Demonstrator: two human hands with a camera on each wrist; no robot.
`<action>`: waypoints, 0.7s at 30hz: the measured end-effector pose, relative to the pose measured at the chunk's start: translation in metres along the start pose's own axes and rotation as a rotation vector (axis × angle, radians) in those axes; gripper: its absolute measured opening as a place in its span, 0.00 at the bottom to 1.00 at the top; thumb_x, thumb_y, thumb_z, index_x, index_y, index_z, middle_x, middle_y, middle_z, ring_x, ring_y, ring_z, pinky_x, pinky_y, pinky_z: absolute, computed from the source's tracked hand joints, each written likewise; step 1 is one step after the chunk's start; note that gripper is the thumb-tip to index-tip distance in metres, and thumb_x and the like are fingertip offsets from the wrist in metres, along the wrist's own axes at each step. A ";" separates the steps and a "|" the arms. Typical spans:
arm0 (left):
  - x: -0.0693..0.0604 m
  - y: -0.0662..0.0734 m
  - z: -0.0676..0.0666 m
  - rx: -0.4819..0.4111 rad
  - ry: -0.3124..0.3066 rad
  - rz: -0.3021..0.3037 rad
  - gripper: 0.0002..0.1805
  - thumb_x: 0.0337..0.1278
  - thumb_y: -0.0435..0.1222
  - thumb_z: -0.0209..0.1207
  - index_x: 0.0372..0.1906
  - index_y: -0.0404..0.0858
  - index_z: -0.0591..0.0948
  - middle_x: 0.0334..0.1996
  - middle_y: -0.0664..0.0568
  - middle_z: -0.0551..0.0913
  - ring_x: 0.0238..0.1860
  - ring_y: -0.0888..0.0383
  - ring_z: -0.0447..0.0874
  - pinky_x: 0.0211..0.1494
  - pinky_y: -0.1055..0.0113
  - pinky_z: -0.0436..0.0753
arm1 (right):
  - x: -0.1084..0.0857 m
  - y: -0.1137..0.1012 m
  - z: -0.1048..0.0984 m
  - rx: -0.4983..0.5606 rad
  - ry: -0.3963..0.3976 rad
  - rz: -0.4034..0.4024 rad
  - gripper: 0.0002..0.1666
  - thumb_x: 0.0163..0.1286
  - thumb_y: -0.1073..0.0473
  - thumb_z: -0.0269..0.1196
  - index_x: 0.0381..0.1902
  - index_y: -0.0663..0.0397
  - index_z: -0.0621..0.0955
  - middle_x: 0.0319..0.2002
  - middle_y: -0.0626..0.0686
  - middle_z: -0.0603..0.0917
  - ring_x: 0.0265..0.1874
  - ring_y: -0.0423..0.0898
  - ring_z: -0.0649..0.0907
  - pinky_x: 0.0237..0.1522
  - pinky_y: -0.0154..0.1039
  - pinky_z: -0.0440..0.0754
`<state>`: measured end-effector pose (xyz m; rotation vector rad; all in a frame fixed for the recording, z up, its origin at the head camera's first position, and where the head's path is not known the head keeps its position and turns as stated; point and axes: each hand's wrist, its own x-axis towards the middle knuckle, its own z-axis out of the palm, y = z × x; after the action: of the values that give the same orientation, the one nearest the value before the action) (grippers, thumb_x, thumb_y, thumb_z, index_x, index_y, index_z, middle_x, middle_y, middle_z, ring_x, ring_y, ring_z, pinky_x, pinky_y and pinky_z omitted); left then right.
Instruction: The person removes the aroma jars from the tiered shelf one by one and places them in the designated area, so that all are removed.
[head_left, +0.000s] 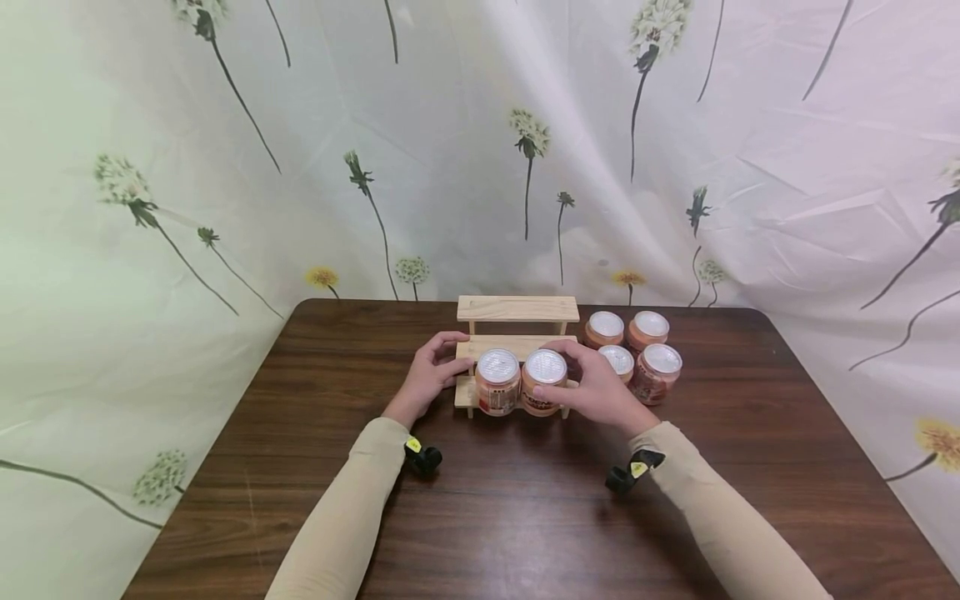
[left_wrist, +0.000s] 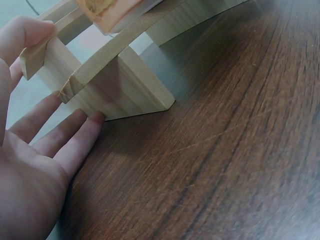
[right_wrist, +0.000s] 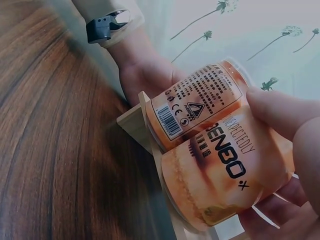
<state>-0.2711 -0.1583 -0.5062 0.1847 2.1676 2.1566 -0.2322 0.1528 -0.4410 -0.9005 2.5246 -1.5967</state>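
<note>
On a brown wooden table (head_left: 480, 517), an orange-labelled jar (head_left: 535, 401) is held by the right hand (head_left: 600, 390); it is pinched with the thumb across its front and the fingers curled round its far side. The jar is placed at the right of the lowest step of a three-step wooden rack (head_left: 517, 308). It is stood upright, its long axis vertical, with its pale lid turned up and its label, printed "BENBO" in dark letters, faced toward the person. Just beside it, on the same step, a second jar (head_left: 497, 395) is also stood upright.

The rack is set with its steps running left to right, the lowest nearest the person. Its left end is gripped by the left hand (head_left: 431, 375): the middle step is pinched between thumb and forefinger, and the other fingers are spread beside the side panel.
</note>
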 end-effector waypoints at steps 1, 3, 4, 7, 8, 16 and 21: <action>0.000 0.000 0.000 0.001 0.000 0.000 0.24 0.67 0.34 0.70 0.65 0.42 0.79 0.67 0.40 0.75 0.60 0.48 0.82 0.45 0.63 0.88 | 0.000 -0.001 0.000 0.003 0.004 0.003 0.31 0.62 0.57 0.80 0.60 0.52 0.80 0.54 0.51 0.83 0.53 0.47 0.85 0.59 0.48 0.82; 0.000 0.000 0.000 0.002 0.000 0.001 0.24 0.67 0.34 0.70 0.65 0.43 0.79 0.67 0.41 0.75 0.60 0.48 0.82 0.45 0.64 0.88 | -0.001 -0.002 0.001 0.005 0.016 0.008 0.31 0.61 0.57 0.80 0.60 0.52 0.80 0.54 0.51 0.83 0.53 0.47 0.85 0.60 0.48 0.82; 0.000 0.000 0.000 0.003 0.000 0.001 0.24 0.67 0.35 0.70 0.65 0.43 0.79 0.67 0.41 0.75 0.60 0.48 0.82 0.45 0.64 0.88 | -0.001 -0.002 0.001 0.004 0.022 0.012 0.31 0.61 0.57 0.81 0.59 0.52 0.81 0.53 0.51 0.84 0.53 0.47 0.85 0.60 0.49 0.82; 0.000 0.000 0.000 0.004 0.003 -0.002 0.24 0.66 0.35 0.71 0.64 0.44 0.79 0.67 0.41 0.75 0.60 0.48 0.82 0.44 0.64 0.88 | -0.003 -0.003 0.000 0.000 0.036 0.024 0.32 0.60 0.56 0.81 0.59 0.51 0.81 0.53 0.51 0.85 0.53 0.47 0.85 0.60 0.49 0.82; 0.000 0.000 0.000 0.004 0.002 -0.003 0.24 0.66 0.35 0.71 0.64 0.44 0.79 0.67 0.41 0.75 0.60 0.48 0.82 0.44 0.64 0.87 | -0.004 -0.003 0.000 -0.003 0.042 0.035 0.32 0.60 0.56 0.81 0.59 0.50 0.81 0.52 0.50 0.85 0.52 0.47 0.85 0.59 0.48 0.82; 0.000 0.000 0.000 -0.004 0.002 0.000 0.23 0.66 0.34 0.70 0.64 0.44 0.79 0.67 0.42 0.75 0.60 0.48 0.82 0.45 0.64 0.88 | -0.011 -0.004 -0.009 -0.024 0.078 0.081 0.34 0.59 0.54 0.82 0.61 0.49 0.80 0.51 0.50 0.86 0.49 0.48 0.85 0.53 0.47 0.84; 0.000 0.000 0.000 -0.015 0.000 -0.003 0.24 0.66 0.33 0.70 0.65 0.42 0.79 0.67 0.41 0.75 0.60 0.48 0.82 0.45 0.63 0.88 | -0.015 -0.004 -0.016 -0.044 0.116 0.059 0.35 0.58 0.56 0.83 0.62 0.50 0.81 0.52 0.50 0.86 0.49 0.48 0.85 0.52 0.40 0.83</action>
<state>-0.2707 -0.1581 -0.5057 0.1795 2.1494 2.1710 -0.2228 0.1713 -0.4341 -0.7509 2.6458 -1.6281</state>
